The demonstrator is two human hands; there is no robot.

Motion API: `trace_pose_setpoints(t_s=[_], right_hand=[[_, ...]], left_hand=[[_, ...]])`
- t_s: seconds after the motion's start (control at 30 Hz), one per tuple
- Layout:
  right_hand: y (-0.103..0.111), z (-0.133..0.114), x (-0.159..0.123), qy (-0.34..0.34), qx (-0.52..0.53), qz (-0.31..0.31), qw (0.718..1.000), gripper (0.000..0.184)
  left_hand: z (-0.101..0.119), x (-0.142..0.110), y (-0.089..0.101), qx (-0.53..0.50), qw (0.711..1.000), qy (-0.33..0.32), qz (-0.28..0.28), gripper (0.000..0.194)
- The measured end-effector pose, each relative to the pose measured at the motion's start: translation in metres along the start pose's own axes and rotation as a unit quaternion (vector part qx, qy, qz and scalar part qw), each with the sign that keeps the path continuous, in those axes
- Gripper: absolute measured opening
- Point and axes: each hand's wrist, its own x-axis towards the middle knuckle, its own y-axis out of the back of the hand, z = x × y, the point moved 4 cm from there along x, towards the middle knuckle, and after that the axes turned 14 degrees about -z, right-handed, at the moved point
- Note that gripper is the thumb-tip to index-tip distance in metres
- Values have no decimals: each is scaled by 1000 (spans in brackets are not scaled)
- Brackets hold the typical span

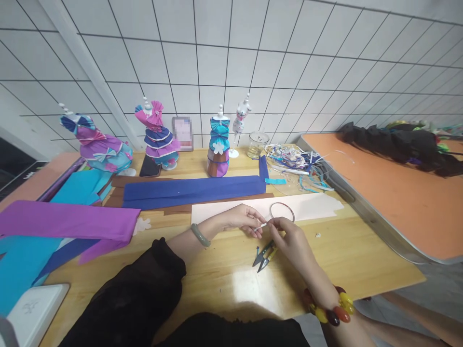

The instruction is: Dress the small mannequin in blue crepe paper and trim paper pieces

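Observation:
Over the middle of the wooden table, my left hand (243, 217) pinches a thin white strip (261, 226) between thumb and fingers. The fingertips of my right hand (292, 236) are closed at the strip's other end, close to the left fingertips. A thin reddish-brown hoop (282, 204) shows just beyond my right fingers; whether they touch it I cannot tell. Thread snips (265, 258) with dark blades and a yellow handle lie below the hands, partly under my right hand. A pale pink fabric strip (311, 205) lies flat behind both hands.
Miniature dress forms in layered fabric dresses, one in blue and purple (218, 149), stand along the tiled wall. A glass jar (257, 145) and a heap of ribbon scraps (292, 159) sit back right. Folded blue (195, 190) and purple (72, 220) fabric lies left. An orange-topped table (398, 193) adjoins.

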Motion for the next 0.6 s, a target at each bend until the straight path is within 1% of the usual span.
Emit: trace_pose_setpoints(t_s=[0.1,0.17,0.3,0.4,0.6], right_hand=[[-1,3,1,-6,26,-12,1000,20],[-1,3,2,-2,34,-16,999,21],[1,4,3,2,31,-12,999,23],[3,6,3,-6,26,-4,1000,24],[3,8,4,-17,56,-9,998,27]], left_hand=[[3,0,-2,1,1000,-20,7,45],[4,0,-4,11,1000,-22,7,48],[4,2,-7,39,999,-8,11,41],[4,2,-7,52,998,-11,17,35],[2,3,-6,70,997,-13,22,38]])
